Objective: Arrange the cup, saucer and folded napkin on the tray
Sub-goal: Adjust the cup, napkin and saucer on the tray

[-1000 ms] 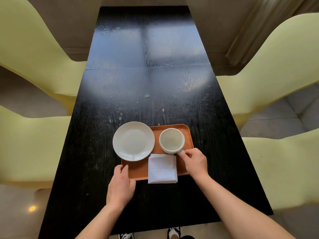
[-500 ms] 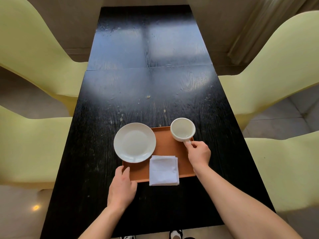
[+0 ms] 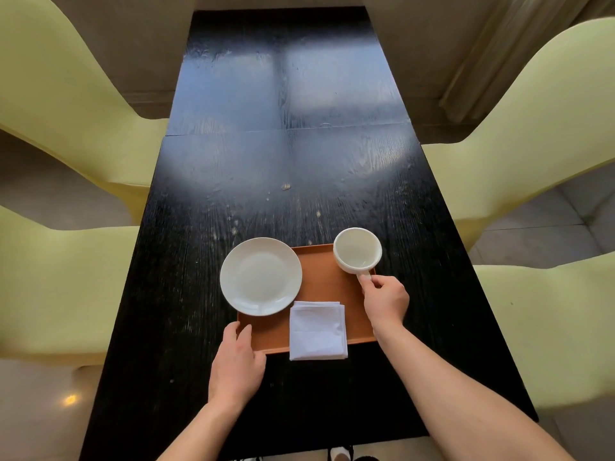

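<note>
On the black table [image 3: 283, 168], right hand [image 3: 386, 299] pinches the cup [image 3: 357, 249] handle.

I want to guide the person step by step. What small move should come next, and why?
Probably carry the cup left and set it on the saucer. The right hand holds it by the handle over the tray's far right corner, and the saucer is bare.

A long black wood-grain tabletop [image 3: 286, 168] scattered with pale crumbs [image 3: 285, 187] stands between four pale yellow-green chairs [image 3: 70, 104], two on each side.
</note>
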